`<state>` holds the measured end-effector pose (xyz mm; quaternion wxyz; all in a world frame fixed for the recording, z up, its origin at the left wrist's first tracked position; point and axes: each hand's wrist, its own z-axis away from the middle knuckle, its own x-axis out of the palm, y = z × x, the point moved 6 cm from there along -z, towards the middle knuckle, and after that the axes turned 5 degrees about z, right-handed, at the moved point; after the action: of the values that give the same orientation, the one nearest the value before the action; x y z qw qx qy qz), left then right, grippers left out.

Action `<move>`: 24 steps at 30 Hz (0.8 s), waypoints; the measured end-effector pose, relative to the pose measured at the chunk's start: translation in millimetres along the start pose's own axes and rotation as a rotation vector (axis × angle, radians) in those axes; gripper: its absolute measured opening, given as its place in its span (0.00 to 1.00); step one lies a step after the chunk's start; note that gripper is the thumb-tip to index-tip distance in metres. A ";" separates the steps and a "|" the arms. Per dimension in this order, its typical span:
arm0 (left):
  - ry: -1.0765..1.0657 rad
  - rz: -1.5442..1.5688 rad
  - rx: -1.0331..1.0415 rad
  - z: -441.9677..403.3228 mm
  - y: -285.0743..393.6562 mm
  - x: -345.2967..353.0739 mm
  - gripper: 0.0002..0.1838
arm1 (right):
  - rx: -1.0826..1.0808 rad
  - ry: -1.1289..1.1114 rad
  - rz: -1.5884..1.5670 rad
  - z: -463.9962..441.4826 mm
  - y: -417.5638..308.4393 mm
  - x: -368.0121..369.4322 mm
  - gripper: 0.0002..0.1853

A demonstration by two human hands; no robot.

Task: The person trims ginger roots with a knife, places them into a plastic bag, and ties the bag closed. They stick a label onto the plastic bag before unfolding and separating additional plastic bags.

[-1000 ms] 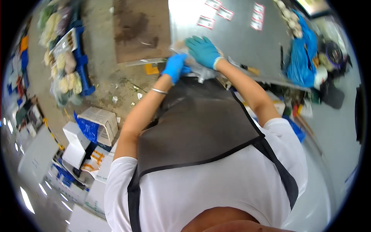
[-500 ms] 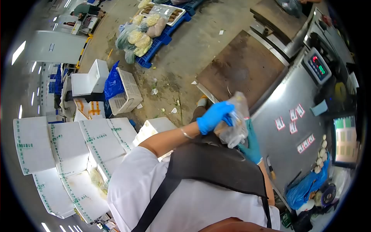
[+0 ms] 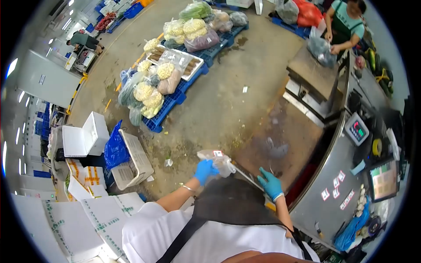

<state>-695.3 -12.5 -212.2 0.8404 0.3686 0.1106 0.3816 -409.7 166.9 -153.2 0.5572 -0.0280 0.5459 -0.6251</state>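
My left hand (image 3: 205, 172), in a blue glove, is closed on a clear plastic bag (image 3: 218, 161) that has a small white and red label on it. The bag hangs in front of my dark apron, above the wet floor; what it contains is too unclear to name. My right hand (image 3: 271, 184), in a teal glove, holds nothing and has its fingers apart. It is over the near edge of a brown board (image 3: 280, 144), left of the metal table (image 3: 313, 206).
Bagged vegetables (image 3: 166, 72) lie on a blue pallet (image 3: 179, 94). A co-worker (image 3: 344, 26) handles a bag at the upper right. On the metal table are labels (image 3: 336, 193), a knife (image 3: 319, 229) and a scale display (image 3: 357, 129). A white crate (image 3: 139, 158) stands at left.
My right hand has let go of the bag and moved away to the right. My left hand has carried the bag leftward. The view has turned toward the pallet and the co-worker.
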 end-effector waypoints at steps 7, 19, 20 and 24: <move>-0.023 -0.499 0.361 -67.9 -2.1 -80.9 0.13 | 0.083 -0.167 -0.020 -35.2 -38.6 46.1 0.29; -0.028 0.456 -0.049 -54.1 134.3 -108.3 0.17 | -0.539 -0.099 0.305 -209.7 -253.5 137.5 0.35; -0.029 0.500 -0.065 -71.3 142.3 -127.0 0.16 | -0.560 -0.109 0.283 -231.6 -265.9 150.1 0.31; -0.031 0.564 -0.091 -132.7 178.7 -216.8 0.16 | -0.678 -0.095 0.125 -302.1 -325.2 204.8 0.18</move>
<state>-1005.7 -20.0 -200.5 0.7185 0.3525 -0.0262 0.5991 -898.0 144.2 -160.1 0.5784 -0.2071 0.6966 -0.3706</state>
